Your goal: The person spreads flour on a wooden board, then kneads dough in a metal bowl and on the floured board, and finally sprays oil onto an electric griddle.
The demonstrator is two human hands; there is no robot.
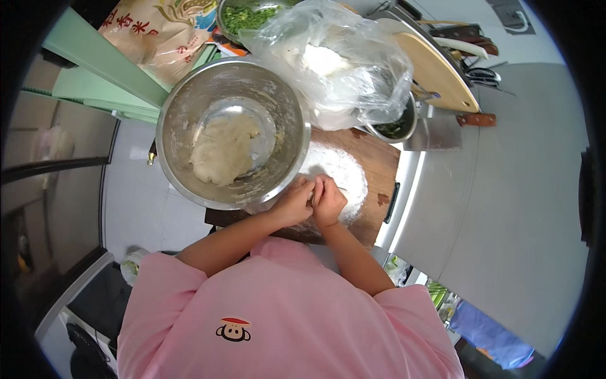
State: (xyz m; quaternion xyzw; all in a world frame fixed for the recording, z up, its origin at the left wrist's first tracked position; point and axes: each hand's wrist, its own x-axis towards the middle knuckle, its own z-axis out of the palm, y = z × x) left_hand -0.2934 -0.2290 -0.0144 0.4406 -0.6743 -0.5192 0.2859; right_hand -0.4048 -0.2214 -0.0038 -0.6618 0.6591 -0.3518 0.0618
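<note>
My left hand [296, 203] and my right hand [328, 201] meet above a floured wooden cutting board [383, 173], their fingers curled and touching. Whatever may lie between the fingers is mostly hidden; only a small pale bit shows at the edge of the right hand. Under and around them, white flour [352, 166] is spread in a rough round patch. A large stainless steel bowl [177, 102] overlaps the board's left side, close to my left hand. Inside it rests a lump of pale dough [222, 149], with smears of dough on the wall.
Beyond the board sits an open clear plastic bag [360, 52] of white flour. A small metal pot [411, 130] holds dark chopped greens. A cleaver [433, 132] and a round wooden board [433, 71] stand by the right wall. Chopped greens [246, 19] fill a bowl behind.
</note>
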